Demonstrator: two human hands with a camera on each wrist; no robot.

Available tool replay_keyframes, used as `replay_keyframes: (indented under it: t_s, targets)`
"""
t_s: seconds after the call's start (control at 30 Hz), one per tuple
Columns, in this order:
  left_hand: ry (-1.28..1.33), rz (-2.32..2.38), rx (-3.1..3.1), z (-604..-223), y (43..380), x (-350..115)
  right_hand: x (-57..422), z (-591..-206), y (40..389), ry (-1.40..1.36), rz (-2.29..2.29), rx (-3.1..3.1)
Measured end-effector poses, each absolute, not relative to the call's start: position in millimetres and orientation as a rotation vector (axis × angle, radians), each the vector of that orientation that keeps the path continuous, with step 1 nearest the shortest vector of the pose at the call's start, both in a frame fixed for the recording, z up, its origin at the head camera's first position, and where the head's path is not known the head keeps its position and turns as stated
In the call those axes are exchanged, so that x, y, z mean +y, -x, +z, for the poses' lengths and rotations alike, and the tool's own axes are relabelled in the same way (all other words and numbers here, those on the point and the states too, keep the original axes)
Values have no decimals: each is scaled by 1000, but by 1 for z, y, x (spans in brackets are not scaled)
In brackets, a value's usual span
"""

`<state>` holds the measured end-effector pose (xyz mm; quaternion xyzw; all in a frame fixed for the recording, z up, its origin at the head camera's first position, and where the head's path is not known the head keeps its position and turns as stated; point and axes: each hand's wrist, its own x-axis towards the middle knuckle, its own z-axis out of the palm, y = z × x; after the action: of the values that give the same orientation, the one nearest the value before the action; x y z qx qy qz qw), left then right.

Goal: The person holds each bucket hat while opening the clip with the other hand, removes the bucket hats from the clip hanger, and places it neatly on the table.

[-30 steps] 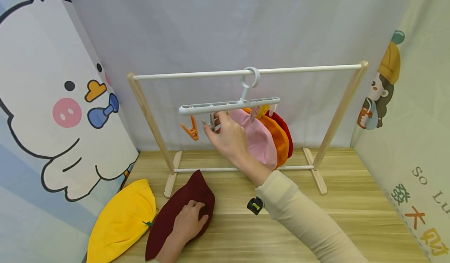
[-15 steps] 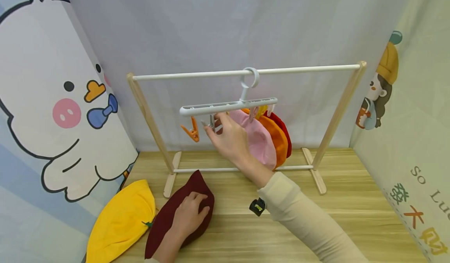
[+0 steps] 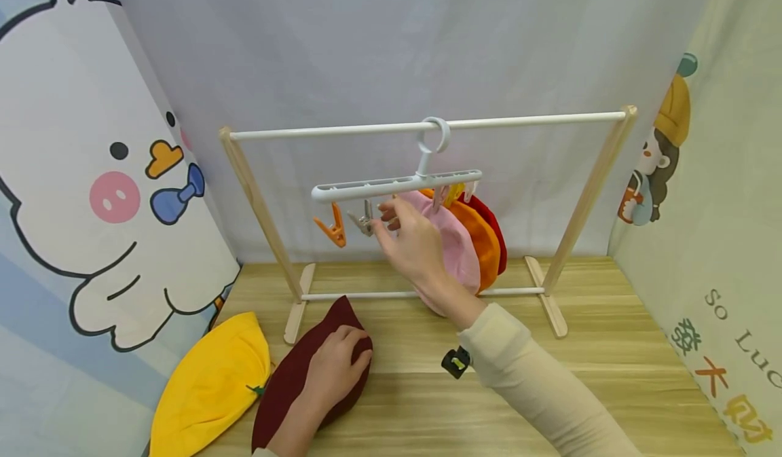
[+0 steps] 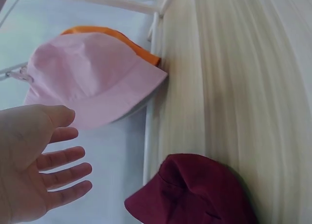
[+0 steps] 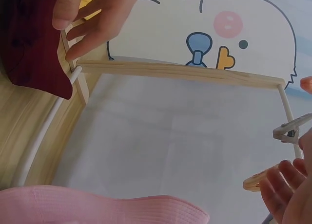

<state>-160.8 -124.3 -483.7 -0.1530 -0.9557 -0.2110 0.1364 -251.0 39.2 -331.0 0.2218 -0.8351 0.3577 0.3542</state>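
My right hand (image 3: pixel 412 240) is raised below the grey hanger (image 3: pixel 366 189), fingers loosely bent. Its thumb tip is close beside a grey clip (image 3: pixel 364 222); whether they touch I cannot tell. A tan clip (image 5: pixel 256 181) shows by its fingers in the right wrist view. An orange clip (image 3: pixel 332 227) hangs at the hanger's left end. My left hand (image 3: pixel 336 369) is over a maroon bucket hat (image 3: pixel 287 403) on the table, fingers relaxed; in the left wrist view its fingers (image 4: pixel 68 173) are spread apart from the hat. Pink (image 3: pixel 455 243), orange (image 3: pixel 485 243) and red (image 3: pixel 496 223) hats hang from clips.
A yellow hat (image 3: pixel 214 382) lies left of the maroon one. The wooden rack's white top bar (image 3: pixel 537 120) carries the hanger, and its lower bar (image 3: pixel 360 296) runs just above the table. Printed curtains stand left and right. A small black object (image 3: pixel 455 362) is by my right sleeve.
My right hand has drawn back a little to the right from the grey clip, which now shows more fully. My left hand has shifted slightly right and up over the maroon hat.
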Motion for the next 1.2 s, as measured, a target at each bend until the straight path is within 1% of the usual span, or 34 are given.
replay_keyframes:
  t_s: [0.5,1.2]
  targets:
    - [543,-634,-2573,-466,162,-106,62,-345,254,-632,889,-2096]
    - [576,-734,-2433,-446,173,-79,96,-371,259,-548,856,-2152]
